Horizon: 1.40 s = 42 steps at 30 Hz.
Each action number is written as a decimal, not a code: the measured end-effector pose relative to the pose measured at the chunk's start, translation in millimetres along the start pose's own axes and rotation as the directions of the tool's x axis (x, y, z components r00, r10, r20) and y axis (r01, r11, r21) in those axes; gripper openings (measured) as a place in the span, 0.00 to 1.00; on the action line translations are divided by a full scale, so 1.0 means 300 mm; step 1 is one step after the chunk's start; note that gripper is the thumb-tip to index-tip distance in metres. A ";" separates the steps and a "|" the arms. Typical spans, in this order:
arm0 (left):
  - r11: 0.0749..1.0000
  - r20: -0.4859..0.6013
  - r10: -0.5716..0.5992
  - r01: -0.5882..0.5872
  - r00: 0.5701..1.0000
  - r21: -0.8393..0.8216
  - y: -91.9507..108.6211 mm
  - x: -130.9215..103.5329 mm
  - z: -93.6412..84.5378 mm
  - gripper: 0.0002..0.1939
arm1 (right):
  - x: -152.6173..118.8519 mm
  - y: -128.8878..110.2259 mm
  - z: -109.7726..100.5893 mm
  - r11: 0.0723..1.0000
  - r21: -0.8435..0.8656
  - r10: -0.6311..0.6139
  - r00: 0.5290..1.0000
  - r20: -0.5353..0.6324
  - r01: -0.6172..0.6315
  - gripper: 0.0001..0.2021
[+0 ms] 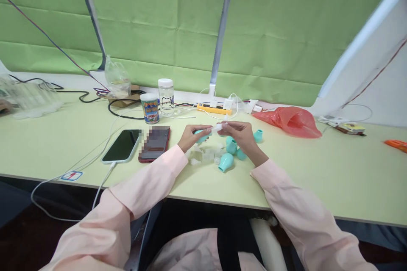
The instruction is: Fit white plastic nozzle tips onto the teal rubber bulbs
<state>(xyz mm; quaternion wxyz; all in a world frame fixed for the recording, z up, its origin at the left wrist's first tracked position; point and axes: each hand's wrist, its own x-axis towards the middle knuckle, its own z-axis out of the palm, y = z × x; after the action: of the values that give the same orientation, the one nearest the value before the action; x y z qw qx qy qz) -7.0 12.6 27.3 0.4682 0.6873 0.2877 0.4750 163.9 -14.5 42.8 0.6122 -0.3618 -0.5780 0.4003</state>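
Observation:
My left hand (190, 136) is closed around a teal rubber bulb (202, 136), whose neck points right. A translucent white plastic nozzle (217, 128) sits at the bulb's neck. The fingers of my right hand (241, 134) pinch this nozzle; whether it is seated in the bulb I cannot make out. Below my hands, several more teal bulbs (226, 163) lie on the table, partly hidden by my right hand. To their left is a loose cluster of small clear plastic parts (207, 155).
Two phones, one black-screened (121, 146) and one red-edged (155, 144), lie left of my hands. Behind stand a noodle cup (150, 109), a white-lidded jar (166, 96) and a yellow power strip (213, 109). A red plastic bag (291, 122) lies right. Cables cross the table's left side.

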 end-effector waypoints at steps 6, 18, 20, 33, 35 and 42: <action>0.894 -0.221 0.189 -0.074 0.957 0.443 -0.022 0.026 -0.043 0.15 | 0.092 0.013 -0.062 0.938 -0.319 -0.193 0.969 -0.157 0.135 0.13; 0.396 -0.076 0.115 0.024 0.991 0.918 -0.057 0.028 -0.088 0.16 | 0.141 0.121 -0.073 0.864 -0.497 -0.150 0.984 -0.096 0.083 0.14; 0.374 -0.061 0.090 0.023 0.994 0.927 -0.057 0.029 -0.095 0.16 | 0.137 0.126 -0.065 0.842 -0.530 -0.160 0.985 -0.067 0.101 0.14; 0.311 0.251 0.114 -0.275 0.961 0.910 -0.045 -0.002 -0.052 0.13 | 0.090 0.082 -0.038 0.444 -0.889 -0.380 0.922 -0.072 0.113 0.17; 0.296 0.279 0.127 -0.305 0.952 0.905 -0.034 -0.006 -0.051 0.11 | 0.064 0.068 -0.018 0.398 -0.891 -0.397 0.917 0.048 0.219 0.15; 0.273 0.280 0.179 -0.321 0.943 0.907 -0.029 -0.008 -0.056 0.11 | 0.000 0.059 0.045 0.290 -0.790 0.071 0.811 0.581 0.540 0.11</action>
<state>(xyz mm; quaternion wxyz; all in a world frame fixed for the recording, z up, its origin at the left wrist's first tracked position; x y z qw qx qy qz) -22.9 20.1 20.2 -0.0847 0.8933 0.3689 0.2423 149.2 -7.5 27.7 0.1644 -0.4307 -0.8870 -0.0279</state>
